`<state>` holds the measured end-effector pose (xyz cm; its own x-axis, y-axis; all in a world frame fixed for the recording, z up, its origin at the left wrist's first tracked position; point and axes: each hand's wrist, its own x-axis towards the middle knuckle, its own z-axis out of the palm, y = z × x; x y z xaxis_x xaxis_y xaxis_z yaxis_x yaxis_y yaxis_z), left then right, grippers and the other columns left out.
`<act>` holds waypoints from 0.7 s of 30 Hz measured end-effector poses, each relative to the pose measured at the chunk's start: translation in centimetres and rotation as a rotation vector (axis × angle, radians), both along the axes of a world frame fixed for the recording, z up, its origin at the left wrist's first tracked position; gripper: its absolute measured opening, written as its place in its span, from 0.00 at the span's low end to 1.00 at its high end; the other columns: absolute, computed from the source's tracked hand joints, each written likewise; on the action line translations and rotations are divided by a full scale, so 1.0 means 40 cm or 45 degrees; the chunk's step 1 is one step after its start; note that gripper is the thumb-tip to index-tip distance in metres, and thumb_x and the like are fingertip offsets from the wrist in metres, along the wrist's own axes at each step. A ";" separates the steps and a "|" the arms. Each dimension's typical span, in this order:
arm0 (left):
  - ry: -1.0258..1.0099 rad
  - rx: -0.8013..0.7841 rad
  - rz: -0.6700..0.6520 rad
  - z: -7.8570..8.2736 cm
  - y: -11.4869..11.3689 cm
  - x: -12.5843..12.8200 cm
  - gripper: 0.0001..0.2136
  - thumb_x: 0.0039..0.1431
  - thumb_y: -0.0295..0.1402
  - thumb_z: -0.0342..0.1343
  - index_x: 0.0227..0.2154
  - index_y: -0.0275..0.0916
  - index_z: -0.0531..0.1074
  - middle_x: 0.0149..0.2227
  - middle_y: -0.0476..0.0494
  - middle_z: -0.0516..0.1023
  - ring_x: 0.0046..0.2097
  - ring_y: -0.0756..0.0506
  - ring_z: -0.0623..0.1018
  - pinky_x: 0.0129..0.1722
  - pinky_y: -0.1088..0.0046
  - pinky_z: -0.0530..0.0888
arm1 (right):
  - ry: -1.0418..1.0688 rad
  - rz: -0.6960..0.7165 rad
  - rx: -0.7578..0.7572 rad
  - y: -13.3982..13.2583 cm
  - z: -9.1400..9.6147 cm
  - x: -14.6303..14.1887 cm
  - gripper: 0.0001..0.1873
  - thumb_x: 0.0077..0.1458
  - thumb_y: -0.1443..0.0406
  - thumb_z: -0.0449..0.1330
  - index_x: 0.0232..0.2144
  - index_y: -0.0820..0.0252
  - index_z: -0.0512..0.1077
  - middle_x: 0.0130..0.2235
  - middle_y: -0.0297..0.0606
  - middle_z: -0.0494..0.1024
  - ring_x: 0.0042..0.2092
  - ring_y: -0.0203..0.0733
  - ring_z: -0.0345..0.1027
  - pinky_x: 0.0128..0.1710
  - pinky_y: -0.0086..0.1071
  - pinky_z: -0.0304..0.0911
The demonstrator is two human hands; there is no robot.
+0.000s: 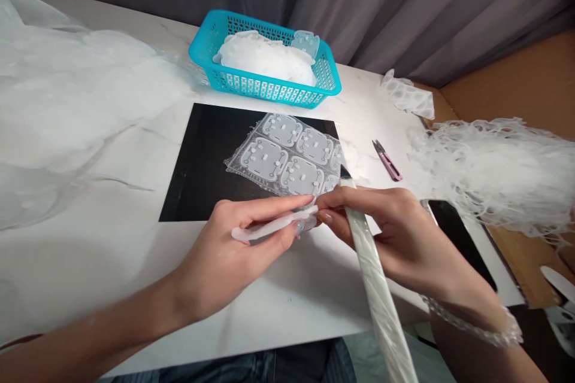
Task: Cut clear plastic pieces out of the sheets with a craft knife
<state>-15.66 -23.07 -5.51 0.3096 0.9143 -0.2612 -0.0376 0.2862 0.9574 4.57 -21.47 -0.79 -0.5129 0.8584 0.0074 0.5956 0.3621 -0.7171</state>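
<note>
My left hand (233, 248) pinches a small translucent silicone pad (274, 226) edge-on between thumb and fingers, just above the table's near edge. My right hand (395, 239) is closed round a long tool with a white wrapped handle (375, 287); its dark tip (345, 172) points away from me, and the fingertips meet the pad's right end. Just beyond both hands, a translucent sheet of several moulded pads (287, 155) lies on a black mat (206, 161).
A turquoise basket (265, 87) holding white pads stands at the back. Pink thread snips (387, 160) lie right of the mat. A heap of white trimmings (498, 170), a dark phone (460, 239) and a cardboard box (516, 90) are on the right. Clear plastic sheeting (58, 96) covers the left.
</note>
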 end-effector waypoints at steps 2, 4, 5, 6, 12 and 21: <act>-0.004 -0.001 0.013 -0.001 0.000 -0.002 0.12 0.57 0.32 0.65 0.45 0.49 0.82 0.40 0.49 0.85 0.42 0.44 0.82 0.44 0.75 0.76 | -0.013 -0.033 0.007 -0.004 -0.001 0.003 0.06 0.62 0.69 0.58 0.36 0.60 0.76 0.31 0.33 0.80 0.30 0.34 0.72 0.30 0.27 0.65; 0.015 0.000 0.009 -0.002 0.000 -0.004 0.11 0.58 0.34 0.65 0.44 0.49 0.82 0.38 0.49 0.85 0.40 0.44 0.81 0.41 0.76 0.76 | -0.027 -0.062 0.014 -0.006 0.000 0.006 0.05 0.62 0.68 0.58 0.35 0.60 0.76 0.32 0.33 0.80 0.31 0.34 0.73 0.30 0.27 0.65; 0.028 0.000 0.000 -0.003 0.000 -0.005 0.11 0.58 0.35 0.64 0.44 0.49 0.83 0.38 0.50 0.85 0.39 0.44 0.81 0.39 0.76 0.76 | -0.029 -0.071 0.016 -0.006 0.001 0.007 0.06 0.62 0.68 0.58 0.35 0.59 0.75 0.32 0.33 0.80 0.30 0.34 0.73 0.30 0.27 0.65; 0.039 0.000 -0.012 -0.003 0.000 -0.006 0.10 0.58 0.36 0.64 0.43 0.48 0.83 0.37 0.50 0.85 0.38 0.45 0.81 0.37 0.76 0.75 | -0.026 -0.078 0.014 -0.007 0.002 0.007 0.06 0.63 0.68 0.58 0.35 0.59 0.75 0.31 0.33 0.80 0.30 0.34 0.73 0.29 0.27 0.64; 0.033 -0.036 -0.020 -0.005 0.002 -0.004 0.06 0.58 0.37 0.64 0.36 0.44 0.84 0.37 0.49 0.84 0.36 0.45 0.81 0.35 0.75 0.76 | -0.031 -0.105 -0.043 -0.007 0.005 0.001 0.13 0.66 0.62 0.56 0.30 0.57 0.75 0.26 0.32 0.77 0.25 0.34 0.69 0.24 0.27 0.61; -0.216 -0.192 0.012 -0.020 0.013 0.000 0.11 0.60 0.36 0.63 0.44 0.41 0.81 0.39 0.46 0.85 0.37 0.45 0.83 0.44 0.70 0.78 | 0.061 -0.164 -0.074 0.008 -0.021 -0.024 0.13 0.65 0.59 0.57 0.33 0.58 0.77 0.29 0.36 0.80 0.29 0.37 0.72 0.28 0.27 0.64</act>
<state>-15.68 -22.55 -6.33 0.3524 0.8720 -0.3398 -0.1976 0.4242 0.8837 3.61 -21.15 -1.64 -0.3986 0.9168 -0.0220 0.5990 0.2421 -0.7633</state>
